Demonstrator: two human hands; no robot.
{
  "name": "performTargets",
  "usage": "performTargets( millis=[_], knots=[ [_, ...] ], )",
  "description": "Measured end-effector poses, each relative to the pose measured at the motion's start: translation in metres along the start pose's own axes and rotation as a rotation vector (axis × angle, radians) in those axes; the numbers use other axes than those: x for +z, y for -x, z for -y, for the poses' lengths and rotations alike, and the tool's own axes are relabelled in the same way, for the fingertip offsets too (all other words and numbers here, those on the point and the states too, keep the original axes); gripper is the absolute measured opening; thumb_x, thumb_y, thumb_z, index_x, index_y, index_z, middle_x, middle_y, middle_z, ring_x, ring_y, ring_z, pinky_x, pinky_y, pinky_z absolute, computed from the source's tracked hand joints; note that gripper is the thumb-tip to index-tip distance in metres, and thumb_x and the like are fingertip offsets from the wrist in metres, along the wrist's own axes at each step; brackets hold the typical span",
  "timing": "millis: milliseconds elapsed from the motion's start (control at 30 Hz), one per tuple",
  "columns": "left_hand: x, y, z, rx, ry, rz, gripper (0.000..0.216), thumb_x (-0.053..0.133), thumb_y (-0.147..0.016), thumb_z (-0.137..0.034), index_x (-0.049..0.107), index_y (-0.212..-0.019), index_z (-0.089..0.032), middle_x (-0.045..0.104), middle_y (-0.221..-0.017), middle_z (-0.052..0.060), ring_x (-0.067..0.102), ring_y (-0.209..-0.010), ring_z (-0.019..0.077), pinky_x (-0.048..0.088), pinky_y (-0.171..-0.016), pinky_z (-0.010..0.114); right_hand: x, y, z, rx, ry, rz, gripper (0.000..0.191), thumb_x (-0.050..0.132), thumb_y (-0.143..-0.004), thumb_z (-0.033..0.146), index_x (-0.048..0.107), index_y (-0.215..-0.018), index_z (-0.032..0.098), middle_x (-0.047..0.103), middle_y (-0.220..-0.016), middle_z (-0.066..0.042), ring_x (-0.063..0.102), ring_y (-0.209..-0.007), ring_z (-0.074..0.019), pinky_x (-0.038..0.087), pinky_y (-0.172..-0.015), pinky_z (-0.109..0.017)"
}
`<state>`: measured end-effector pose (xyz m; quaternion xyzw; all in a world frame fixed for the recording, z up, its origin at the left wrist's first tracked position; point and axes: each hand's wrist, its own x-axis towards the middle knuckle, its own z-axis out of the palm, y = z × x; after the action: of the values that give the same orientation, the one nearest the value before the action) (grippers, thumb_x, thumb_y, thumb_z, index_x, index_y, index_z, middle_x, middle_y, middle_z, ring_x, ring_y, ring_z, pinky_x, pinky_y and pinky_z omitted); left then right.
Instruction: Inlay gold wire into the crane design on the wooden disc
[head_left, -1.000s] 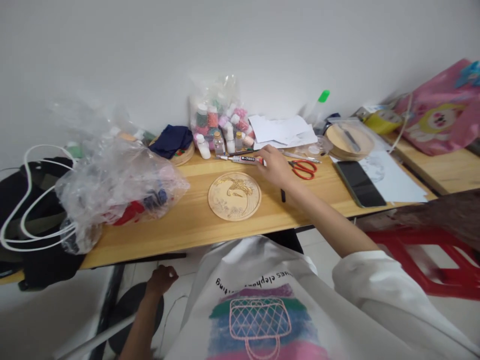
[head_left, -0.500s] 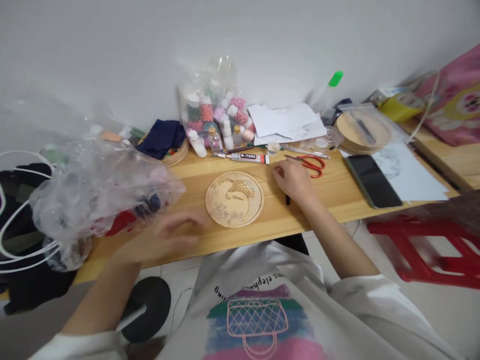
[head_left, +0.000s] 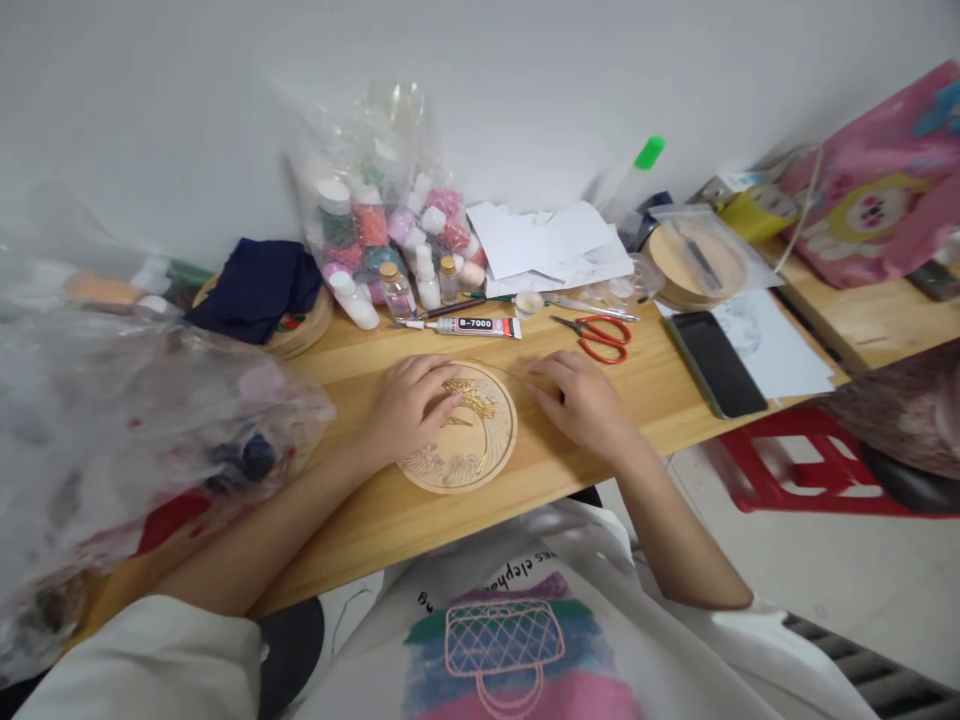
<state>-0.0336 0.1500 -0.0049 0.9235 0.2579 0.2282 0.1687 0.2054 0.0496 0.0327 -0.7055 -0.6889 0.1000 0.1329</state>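
A round wooden plaque (head_left: pixel 469 470) lies flat near the table's front edge, its carved picture partly lined in gold. My left hand (head_left: pixel 412 405) rests over the plaque's left side, fingers stretched out and slightly apart, hiding part of the design. To the right of the plaque, my right hand (head_left: pixel 577 400) is low at the table with thumb and fingers curled together. A thin gold strand (head_left: pixel 491 367) runs from the plaque's upper edge toward those fingertips and seems pinched there. Red-handled scissors (head_left: pixel 600 335) lie just beyond my right hand.
Behind the plaque are a glue tube (head_left: pixel 480 327), small bottles (head_left: pixel 396 292) and a bag of coloured jars (head_left: pixel 371 220). Crumpled clear plastic (head_left: pixel 150 400) covers the left side. A phone (head_left: pixel 716 365) and papers (head_left: pixel 784 350) lie at right; a red stool (head_left: pixel 810 460) stands below.
My left hand has moved right and forward from beside the plaque onto it. My right hand has stayed beside the plaque's right side. The view has shifted a little.
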Motion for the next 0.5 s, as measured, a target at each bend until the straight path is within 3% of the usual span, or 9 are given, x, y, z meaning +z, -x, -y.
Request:
performTargets(
  millis=[267, 500],
  knots=[
    [0.003, 0.000, 0.001, 0.020, -0.021, -0.036, 0.029, 0.046, -0.100, -0.026, 0.065, -0.118, -0.014, 0.067, -0.123, 0.013, 0.062, -0.113, 0.0275, 0.052, -0.097, 0.047, -0.006, -0.053, 0.028, 0.014, 0.072, 0.145, 0.019, 0.055, -0.091, 0.022, 0.071, -0.096, 0.014, 0.073, -0.093, -0.013, 0.065, -0.083, -0.0246, 0.038, -0.068, -0.031],
    [-0.003, 0.002, -0.013, 0.084, -0.079, -0.107, 0.026, 0.046, -0.100, -0.023, 0.066, -0.113, -0.012, 0.069, -0.123, 0.013, 0.062, -0.118, 0.0270, 0.049, -0.101, 0.046, 0.006, -0.066, 0.028, 0.051, 0.060, 0.155, 0.019, 0.052, -0.089, 0.017, 0.070, -0.097, 0.014, 0.071, -0.093, -0.011, 0.062, -0.079, -0.0210, 0.038, -0.069, -0.030]
  ],
)
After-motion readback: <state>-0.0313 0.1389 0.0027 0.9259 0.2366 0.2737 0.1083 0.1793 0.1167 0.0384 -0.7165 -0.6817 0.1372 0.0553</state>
